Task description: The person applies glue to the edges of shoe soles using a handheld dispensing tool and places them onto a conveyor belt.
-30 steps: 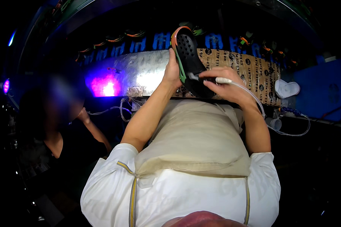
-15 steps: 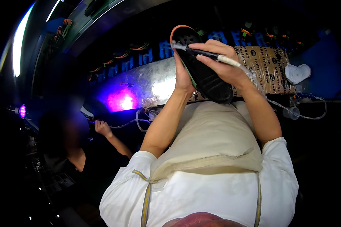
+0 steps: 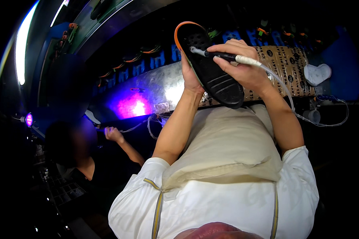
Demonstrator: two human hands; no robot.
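Observation:
A black shoe sole (image 3: pixel 215 77) with an orange edge at its far end is held up slanting in front of me, its hollowed, ribbed face toward me. My left hand (image 3: pixel 191 75) grips it along its left side, fingers hidden behind it. In my right hand (image 3: pixel 243 63) is a black-handled brush (image 3: pixel 223 55), pinched like a pen. Its pale bristles (image 3: pixel 197 51) are at the sole's inner face, just nearer than the cluster of holes. A clear tube (image 3: pixel 285 85) runs from the brush's white-wrapped rear end down past my right forearm.
Behind the sole, a conveyor (image 3: pixel 147 79) carries blue holders (image 3: pixel 157 60) with more soles. Brown printed wrapping (image 3: pixel 283 63) covers the bench at right, beside a white pad (image 3: pixel 317 74). At left, a co-worker's hand (image 3: pixel 114 134) is near a purple lamp (image 3: pixel 29 119).
The brush tip has moved from the sole's left edge inward across its face. The sole has shifted slightly left and up, still in my left hand.

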